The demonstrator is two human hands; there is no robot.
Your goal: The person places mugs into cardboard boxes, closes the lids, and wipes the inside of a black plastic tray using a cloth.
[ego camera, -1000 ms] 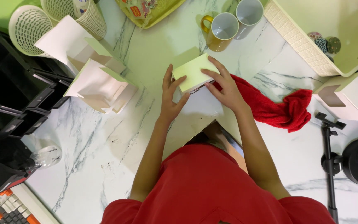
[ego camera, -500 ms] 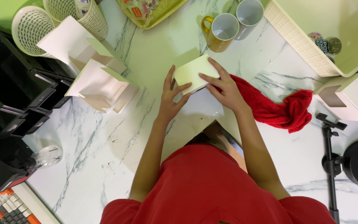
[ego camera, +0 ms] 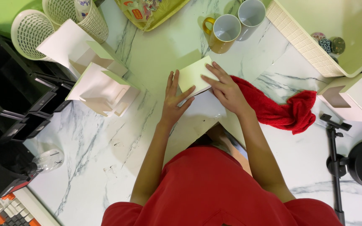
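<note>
Both hands flat on a pale cardboard sheet (ego camera: 193,75), which lies on the marble tabletop (ego camera: 105,142) just below the two mugs (ego camera: 225,31); left hand (ego camera: 174,100) open, fingers spread, pressing the lower left edge, grip closed on nothing; right hand (ego camera: 227,90) open too, palm down on the right side, beside a red cloth (ego camera: 281,111); to crease well, judged: hold even pressure, edges aligned.

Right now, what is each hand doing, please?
Left hand: open, fingers spread, flat against the folded white card.
Right hand: open, pressing down on the same card; nothing gripped.
</note>
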